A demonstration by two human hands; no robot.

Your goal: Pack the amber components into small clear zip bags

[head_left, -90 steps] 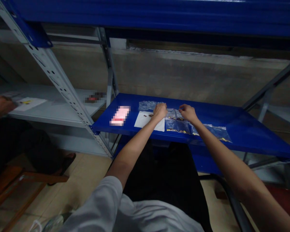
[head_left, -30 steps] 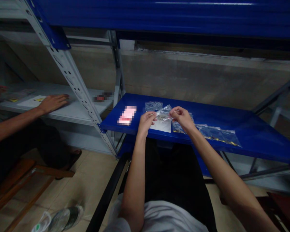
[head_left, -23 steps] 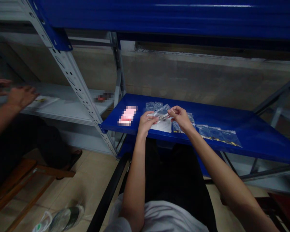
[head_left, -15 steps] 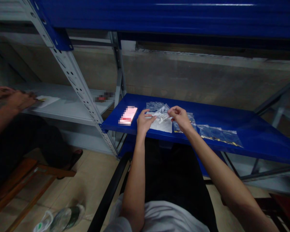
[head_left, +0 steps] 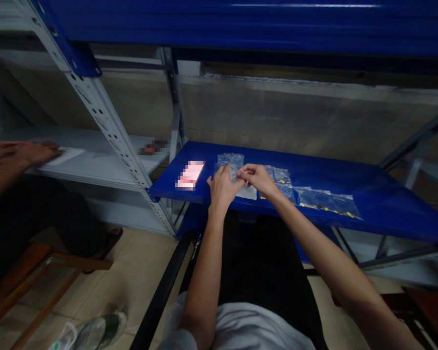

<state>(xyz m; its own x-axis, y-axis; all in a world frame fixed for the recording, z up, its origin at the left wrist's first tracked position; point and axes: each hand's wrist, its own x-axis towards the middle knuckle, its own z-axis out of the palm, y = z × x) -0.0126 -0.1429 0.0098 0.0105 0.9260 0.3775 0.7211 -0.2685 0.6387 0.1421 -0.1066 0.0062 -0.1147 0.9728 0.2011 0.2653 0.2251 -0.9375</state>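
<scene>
My left hand (head_left: pixel 223 187) and my right hand (head_left: pixel 258 178) meet above the blue shelf, thumbs and fingertips close together. Pinched between them is a small clear plastic bag (head_left: pixel 235 171), largely covered by my fingers; its contents cannot be made out. Under the hands lies a white sheet of paper (head_left: pixel 247 193). Behind my left hand are flat clear bags (head_left: pixel 230 159). To the right of my right hand rest more clear bags (head_left: pixel 282 176) with small yellow bits, and beyond them a row of bags (head_left: pixel 326 201) with yellow and dark bits along the bottom.
A pinkish, blurred-out flat object (head_left: pixel 190 175) lies left of my hands on the blue shelf (head_left: pixel 379 194). A grey upright post (head_left: pixel 105 107) divides it from a grey shelf, where a co-worker's hands (head_left: pixel 29 153) rest near white paper. A large plastic bottle (head_left: pixel 100 330) lies on the floor.
My left hand has moved right and turned over the plastic bag. My right hand has shifted slightly left, so the fingertips now meet. The co-worker's hands have shifted a little.
</scene>
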